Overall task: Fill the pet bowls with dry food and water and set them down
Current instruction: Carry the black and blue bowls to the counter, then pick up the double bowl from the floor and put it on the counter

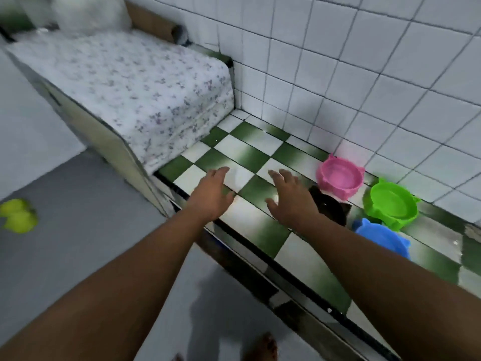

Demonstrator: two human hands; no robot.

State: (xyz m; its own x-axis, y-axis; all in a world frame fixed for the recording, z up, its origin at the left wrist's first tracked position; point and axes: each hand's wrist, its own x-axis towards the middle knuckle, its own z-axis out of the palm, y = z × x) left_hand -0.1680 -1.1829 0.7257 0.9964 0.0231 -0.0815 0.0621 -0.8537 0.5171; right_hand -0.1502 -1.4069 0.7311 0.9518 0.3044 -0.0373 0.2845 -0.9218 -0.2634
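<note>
Several pet bowls stand on a green-and-white checkered ledge [250, 152] by the tiled wall: a pink bowl [339, 177], a green bowl [391, 201], a blue bowl [382, 237] and a dark bowl [329, 207] partly hidden behind my right wrist. My right hand [290, 196] hovers over the ledge just left of the dark bowl, fingers spread and holding nothing. Also empty, my left hand [214, 192] is stretched out over the ledge's front edge with straight fingers. What the bowls contain is too blurred to tell.
A mattress with a floral sheet [135, 92] lies on a low frame left of the ledge. A yellow-green double bowl [18, 216] sits on the grey floor at the far left. White tiled wall [364, 74] runs behind the ledge. My bare foot [263, 347] shows at the bottom.
</note>
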